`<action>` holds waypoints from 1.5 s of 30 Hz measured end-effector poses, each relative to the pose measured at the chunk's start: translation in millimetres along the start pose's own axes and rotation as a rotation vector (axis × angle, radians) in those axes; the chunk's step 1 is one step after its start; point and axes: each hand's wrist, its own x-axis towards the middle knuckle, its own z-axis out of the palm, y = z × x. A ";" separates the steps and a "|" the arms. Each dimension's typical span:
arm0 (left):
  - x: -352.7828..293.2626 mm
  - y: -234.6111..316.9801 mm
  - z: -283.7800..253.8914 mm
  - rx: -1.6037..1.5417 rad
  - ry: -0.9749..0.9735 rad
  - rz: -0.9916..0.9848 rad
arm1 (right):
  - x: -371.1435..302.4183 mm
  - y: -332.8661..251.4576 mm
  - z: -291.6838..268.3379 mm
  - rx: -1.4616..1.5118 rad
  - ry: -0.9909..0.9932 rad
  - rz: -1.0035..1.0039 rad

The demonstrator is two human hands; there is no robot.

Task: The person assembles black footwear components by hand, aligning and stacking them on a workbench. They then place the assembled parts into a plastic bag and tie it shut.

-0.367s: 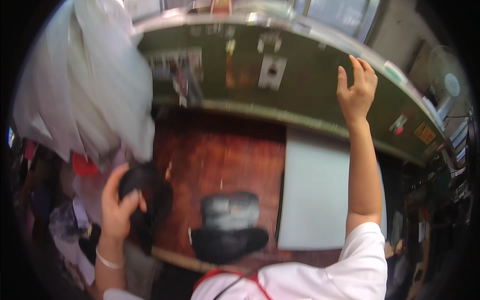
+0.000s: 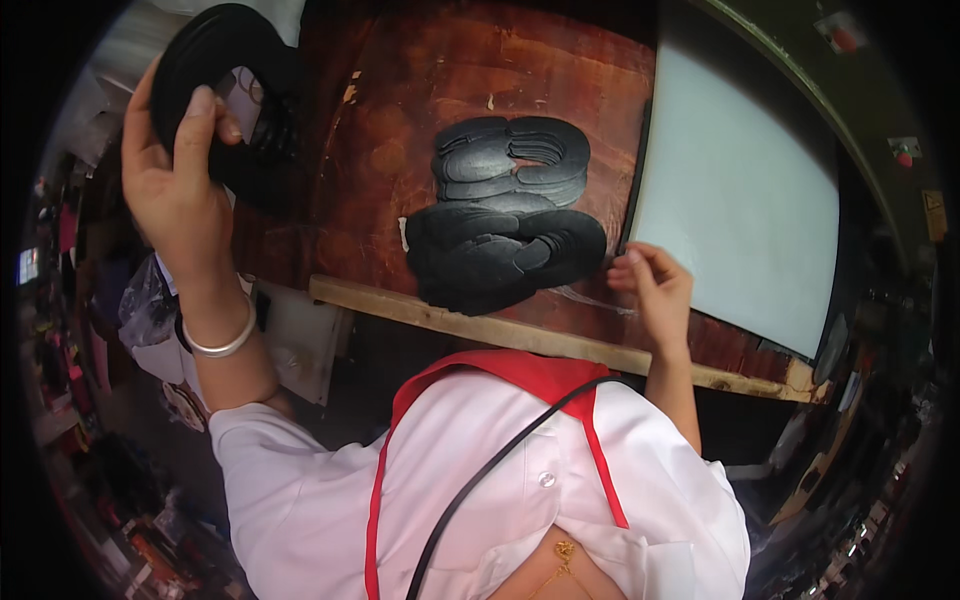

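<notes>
At the far left, my left hand (image 2: 180, 190) is closed around a bundle of black loop-shaped pieces (image 2: 185, 75), which look like shoe uppers. The thumb passes through the loop's opening. Two stacks of similar pieces lie on the reddish-brown wooden tabletop (image 2: 390, 110): a shinier far stack (image 2: 555, 185) and a near stack (image 2: 570, 250) touching it. Just right of the near stack, beside the dark edge of a white board (image 2: 740, 190), is my right hand (image 2: 655, 290). Its fingers are bent together, and whatever may be between them is too small to make out.
A pale wooden strip (image 2: 450, 325) runs along the table's front edge. Greenish panelling (image 2: 880, 110) borders the far right. Clear plastic wrapping (image 2: 145, 305) and pale sheets lie low at the left. A black cord (image 2: 470, 470) hangs across my white shirt.
My view has tipped down toward the table. My right hand, raised with fingers spread before, has come down beside the near stack. My left hand still holds the black pieces.
</notes>
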 end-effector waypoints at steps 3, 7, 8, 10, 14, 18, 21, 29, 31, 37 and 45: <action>-26.6 11.9 24.5 0.219 0.192 0.165 | -32.3 20.3 11.8 -0.018 -0.081 0.038; -107.3 14.2 91.7 0.619 -0.184 0.181 | -34.5 35.5 26.8 0.335 -0.019 0.167; -133.5 10.7 112.7 0.659 -0.419 0.115 | -29.0 36.8 29.1 0.531 0.003 0.225; -175.7 -7.1 162.3 0.526 -0.687 0.012 | -20.1 37.8 35.4 0.674 0.034 0.233; -219.5 -36.4 185.1 0.613 -0.643 0.206 | -6.0 31.7 40.1 0.747 0.031 0.271; -221.4 -38.4 176.2 0.608 -0.706 0.156 | 2.1 24.5 37.5 0.547 -0.019 0.341; -213.3 -32.3 172.5 0.684 -0.739 0.126 | -4.7 18.0 40.5 0.165 -0.097 0.013; -173.7 -9.7 119.9 -0.220 -0.279 -0.379 | -47.4 -14.9 59.4 0.129 -0.212 -0.574; -150.5 -2.9 89.4 -0.348 -0.184 -0.401 | -39.8 -16.3 51.3 0.100 -0.099 -0.517; -112.9 21.0 36.0 -0.329 -0.027 -0.193 | -30.0 25.8 37.5 0.290 -0.052 0.167; -156.9 -6.0 109.6 0.269 -0.662 0.075 | -26.0 36.0 40.2 0.543 -0.068 0.253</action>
